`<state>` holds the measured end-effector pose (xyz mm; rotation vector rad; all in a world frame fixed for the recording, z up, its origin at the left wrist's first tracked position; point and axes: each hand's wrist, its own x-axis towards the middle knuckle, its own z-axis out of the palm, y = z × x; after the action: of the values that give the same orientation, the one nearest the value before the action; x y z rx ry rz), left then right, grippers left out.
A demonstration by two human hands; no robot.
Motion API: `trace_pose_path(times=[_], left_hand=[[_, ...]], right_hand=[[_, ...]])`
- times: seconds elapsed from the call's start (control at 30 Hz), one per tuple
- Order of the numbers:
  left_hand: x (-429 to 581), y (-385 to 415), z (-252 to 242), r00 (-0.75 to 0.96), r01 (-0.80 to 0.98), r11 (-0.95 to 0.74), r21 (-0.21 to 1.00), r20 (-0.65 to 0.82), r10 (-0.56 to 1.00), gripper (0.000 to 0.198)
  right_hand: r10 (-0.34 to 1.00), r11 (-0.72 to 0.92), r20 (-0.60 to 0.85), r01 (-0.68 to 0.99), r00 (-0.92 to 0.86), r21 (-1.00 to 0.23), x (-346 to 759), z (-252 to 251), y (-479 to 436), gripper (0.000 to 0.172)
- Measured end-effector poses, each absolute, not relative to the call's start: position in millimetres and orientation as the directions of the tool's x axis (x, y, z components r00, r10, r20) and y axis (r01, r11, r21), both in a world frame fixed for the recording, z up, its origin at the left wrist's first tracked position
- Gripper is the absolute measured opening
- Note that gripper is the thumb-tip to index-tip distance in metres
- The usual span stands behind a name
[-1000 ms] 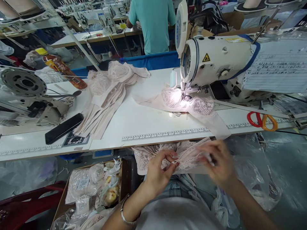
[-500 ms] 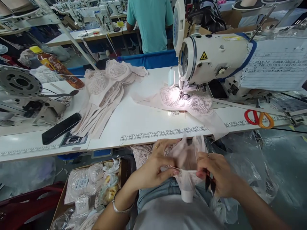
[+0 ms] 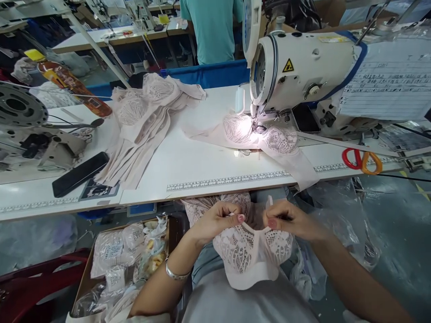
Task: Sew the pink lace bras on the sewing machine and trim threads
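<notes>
A pale pink lace bra [image 3: 239,251] hangs over my lap, cups facing me. My left hand [image 3: 215,220] pinches its upper edge left of the centre, thumb on top. The edge right of the centre is pinched by my right hand [image 3: 292,219], whose curled fingers hide whatever else may be in the palm. Another lace bra [image 3: 280,142] lies under the needle of the lit sewing machine [image 3: 301,67], one wing drooping over the table edge. More lace fabric [image 3: 198,210] lies beneath the table edge, behind my left hand.
Left on the white table [image 3: 195,161] lies a pile of bras [image 3: 148,121], beside a black phone [image 3: 81,174] and a bottle [image 3: 72,85]. Scissors [image 3: 362,160] rest at the right edge. A box [image 3: 85,278] of packets stands lower left. A person [image 3: 213,31] is beyond.
The bra has been turned so its lace cups face me, and both hands have shifted along its upper edge. The dark thread snips seen in my right hand are out of sight.
</notes>
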<state>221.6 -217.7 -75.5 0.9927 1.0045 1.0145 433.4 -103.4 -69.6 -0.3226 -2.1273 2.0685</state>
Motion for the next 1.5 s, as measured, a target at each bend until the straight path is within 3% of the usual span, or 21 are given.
trace_pose_path(times=[0.1,0.27,0.4,0.53,0.67,0.73,0.83,0.9,0.97,1.0,1.1,1.2,1.3,1.4,1.5], left_hand=[[219.5,-218.3,-76.8,0.229,-0.244,0.225,0.943,-0.170,0.958,0.061],[221.0,-216.7,-81.8,0.244,-0.229,0.234,0.945,-0.177,0.954,0.060],[217.4,-216.0,-84.6,0.238,-0.203,0.227,0.953,-0.177,0.955,0.060],[185.1,-249.9,-56.6,0.393,0.006,0.173,0.985,-0.162,0.905,0.054],[147.7,-303.6,-4.3,0.559,0.356,-0.151,0.922,-0.080,0.825,0.041],[138.6,-313.0,5.0,0.479,0.559,-0.168,0.812,-0.152,0.864,0.034],[135.4,-295.9,-21.4,0.228,0.804,0.003,0.594,-0.314,0.922,0.031],[137.3,-275.5,-57.1,0.025,0.897,0.141,0.419,-0.367,0.930,0.024],[141.6,-260.0,-91.9,-0.101,0.934,0.185,0.306,-0.272,0.957,0.003],[144.6,-255.8,-105.0,-0.102,0.945,0.162,0.285,-0.214,0.971,0.016],[153.8,-253.4,-115.3,-0.024,0.927,0.080,0.367,-0.154,0.988,0.036],[158.8,-246.2,-88.5,0.228,0.771,-0.058,0.634,-0.191,0.955,0.026],[159.3,-216.3,-57.5,0.506,0.498,-0.190,0.846,-0.105,0.856,0.015],[160.4,-162.2,-48.2,0.495,0.494,-0.352,0.795,0.075,0.866,0.022],[164.0,-95.3,-55.6,0.405,0.724,-0.467,0.507,0.235,0.883,0.025]], right_hand=[[0.223,-0.117,-0.117,0.093,-0.968,-0.989,434.6,-74.0,-102.4,0.059],[0.147,-0.037,-0.112,0.108,-0.983,-0.993,436.0,-75.2,-100.2,0.053],[0.207,-0.046,-0.178,0.172,-0.962,-0.984,440.0,-78.3,-96.9,0.058],[0.100,0.130,-0.205,0.217,-0.974,-0.967,449.3,-74.4,-98.0,0.048],[0.009,0.266,-0.193,0.189,-0.981,-0.945,450.6,-65.3,-102.4,0.021],[0.066,0.257,-0.148,0.160,-0.987,-0.953,444.1,-63.8,-101.6,0.022],[0.309,0.388,-0.089,0.211,-0.947,-0.897,427.3,-70.5,-97.0,0.024],[0.522,0.563,0.008,0.338,-0.853,-0.755,415.5,-80.0,-95.2,0.019],[0.632,0.697,0.180,0.452,-0.754,-0.556,407.0,-90.0,-96.0,0.014],[0.645,0.736,0.266,0.490,-0.716,-0.466,404.6,-94.2,-97.1,0.014],[0.620,0.784,0.411,0.511,-0.669,-0.352,405.0,-100.5,-99.1,0.019],[0.599,0.797,0.426,0.454,-0.678,-0.397,412.7,-99.1,-91.8,0.019],[0.560,0.815,0.418,0.383,-0.715,-0.435,421.4,-92.1,-69.6,0.021],[0.573,0.811,0.417,0.415,-0.706,-0.412,424.6,-77.9,-30.8,0.025],[0.669,0.741,0.425,0.590,-0.609,-0.321,416.9,-60.7,18.7,0.024]])
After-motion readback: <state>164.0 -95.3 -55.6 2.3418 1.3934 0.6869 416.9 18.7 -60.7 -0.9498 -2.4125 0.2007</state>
